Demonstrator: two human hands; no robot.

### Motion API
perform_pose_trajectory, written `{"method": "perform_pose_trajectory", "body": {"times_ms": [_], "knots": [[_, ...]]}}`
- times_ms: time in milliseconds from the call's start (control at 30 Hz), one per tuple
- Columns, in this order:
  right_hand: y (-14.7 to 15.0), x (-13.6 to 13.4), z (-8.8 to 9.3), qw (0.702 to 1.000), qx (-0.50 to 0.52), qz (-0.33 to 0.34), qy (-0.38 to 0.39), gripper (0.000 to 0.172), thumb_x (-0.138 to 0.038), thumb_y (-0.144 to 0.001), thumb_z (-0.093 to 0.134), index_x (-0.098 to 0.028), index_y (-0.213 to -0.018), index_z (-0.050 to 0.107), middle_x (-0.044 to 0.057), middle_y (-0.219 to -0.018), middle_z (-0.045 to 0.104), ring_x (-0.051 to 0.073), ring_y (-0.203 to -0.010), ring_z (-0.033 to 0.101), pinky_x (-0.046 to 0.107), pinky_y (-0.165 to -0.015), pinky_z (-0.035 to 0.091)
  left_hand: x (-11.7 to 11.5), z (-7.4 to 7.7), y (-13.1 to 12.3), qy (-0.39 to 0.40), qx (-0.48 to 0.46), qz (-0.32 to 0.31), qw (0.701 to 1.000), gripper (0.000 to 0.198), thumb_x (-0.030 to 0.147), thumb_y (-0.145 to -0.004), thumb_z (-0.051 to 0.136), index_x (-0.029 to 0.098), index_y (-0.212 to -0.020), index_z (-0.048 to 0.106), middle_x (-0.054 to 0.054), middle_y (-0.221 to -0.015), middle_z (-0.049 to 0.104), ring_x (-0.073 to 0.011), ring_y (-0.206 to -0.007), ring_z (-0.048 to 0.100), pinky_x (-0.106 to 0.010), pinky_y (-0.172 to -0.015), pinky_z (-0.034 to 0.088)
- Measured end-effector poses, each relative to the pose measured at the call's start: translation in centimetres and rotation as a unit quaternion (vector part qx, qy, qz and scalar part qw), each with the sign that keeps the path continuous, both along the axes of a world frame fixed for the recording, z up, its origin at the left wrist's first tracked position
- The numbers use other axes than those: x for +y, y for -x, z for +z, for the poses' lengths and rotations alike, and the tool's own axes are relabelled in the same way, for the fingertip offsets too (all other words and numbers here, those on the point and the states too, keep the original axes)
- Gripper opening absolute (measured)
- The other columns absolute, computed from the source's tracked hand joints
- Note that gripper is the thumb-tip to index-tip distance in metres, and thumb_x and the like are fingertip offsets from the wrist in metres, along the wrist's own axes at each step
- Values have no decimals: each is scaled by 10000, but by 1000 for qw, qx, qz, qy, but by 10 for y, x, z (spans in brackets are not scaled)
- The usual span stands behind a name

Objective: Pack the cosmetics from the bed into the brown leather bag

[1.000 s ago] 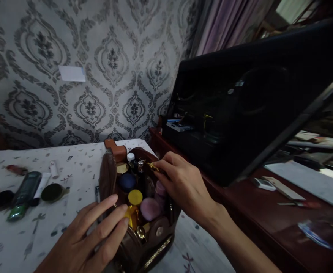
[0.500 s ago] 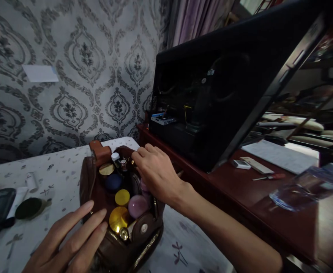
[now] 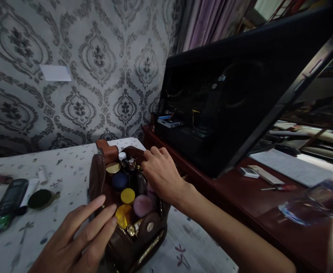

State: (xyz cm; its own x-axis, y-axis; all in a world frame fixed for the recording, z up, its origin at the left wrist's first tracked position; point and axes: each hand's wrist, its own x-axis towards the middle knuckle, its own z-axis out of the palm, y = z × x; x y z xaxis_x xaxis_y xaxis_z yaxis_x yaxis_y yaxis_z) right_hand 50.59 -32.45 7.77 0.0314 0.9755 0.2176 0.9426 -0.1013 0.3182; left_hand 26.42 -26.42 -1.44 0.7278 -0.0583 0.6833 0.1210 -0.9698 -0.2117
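A brown leather bag (image 3: 96,172) stands unzipped on the patterned cloth, packed with small containers. Inside are a blue lid (image 3: 120,181), a gold lid (image 3: 113,168), a yellow lid (image 3: 128,196), a shiny yellow lid (image 3: 123,215), a pink round-topped container (image 3: 142,206) and a white-capped bottle (image 3: 122,156). My right hand (image 3: 162,172) is closed over the bag's right rim, its fingertips hidden behind the knuckles; a small gold piece shows beside them. At the bag's near left side, my left hand (image 3: 83,235) is open, with fingers stretched out and nothing held.
To the left lie a dark green round container (image 3: 40,199), a green-capped bottle (image 3: 14,199) and a white tube (image 3: 42,174). A black computer case (image 3: 226,113) stands on the red-brown desk (image 3: 240,201), near a screwdriver (image 3: 280,187) and a clear plastic container (image 3: 305,204).
The view has turned slightly left, so the scene sits further right in the picture. Both hands keep nearly the same places at the bag.
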Motion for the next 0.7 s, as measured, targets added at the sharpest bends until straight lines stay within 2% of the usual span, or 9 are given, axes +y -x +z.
{"method": "perform_pose_trajectory", "body": {"times_ms": [100,167,433,567,700], "knots": [[0,-1,3,1000,3,7,27,173,-121,-870,557,-156,-777,699,125,-955,668,291,-1001,536,408,-765,338,-2,0,-1,7,4,4,1000,490,481,-993,447,164,-1357,533,-118,-1374,595,-336,-1370,445,-470,-995,517],[0,-1,4,999,6,8,40,136,-126,-844,585,-154,-772,697,126,-951,671,295,-1011,532,409,-762,334,-4,1,-1,11,9,1,1000,515,501,-995,432,149,-1359,529,-122,-1382,587,-340,-1377,435,-473,-1000,513],[6,2,12,997,4,-9,82,127,-94,-832,579,-136,-805,696,138,-947,691,294,-1021,533,408,-773,319,-4,5,0,8,19,6,1000,450,422,-1018,400,152,-1355,525,-104,-1398,576,-352,-1394,406,-481,-998,514],[3,2,8,998,0,0,63,137,-89,-833,564,-135,-793,686,141,-919,688,292,-1004,535,403,-758,306,-3,5,-1,-15,18,0,1000,390,318,-1015,412,146,-1342,538,-104,-1406,569,-340,-1401,398,-468,-1004,516],[-2,3,3,999,3,10,35,154,-85,-837,545,-143,-796,682,130,-913,685,277,-972,541,395,-745,295,-3,6,-1,-2,19,9,1000,361,214,-1006,396,162,-1332,544,-85,-1402,577,-319,-1408,394,-457,-1023,505]]}}
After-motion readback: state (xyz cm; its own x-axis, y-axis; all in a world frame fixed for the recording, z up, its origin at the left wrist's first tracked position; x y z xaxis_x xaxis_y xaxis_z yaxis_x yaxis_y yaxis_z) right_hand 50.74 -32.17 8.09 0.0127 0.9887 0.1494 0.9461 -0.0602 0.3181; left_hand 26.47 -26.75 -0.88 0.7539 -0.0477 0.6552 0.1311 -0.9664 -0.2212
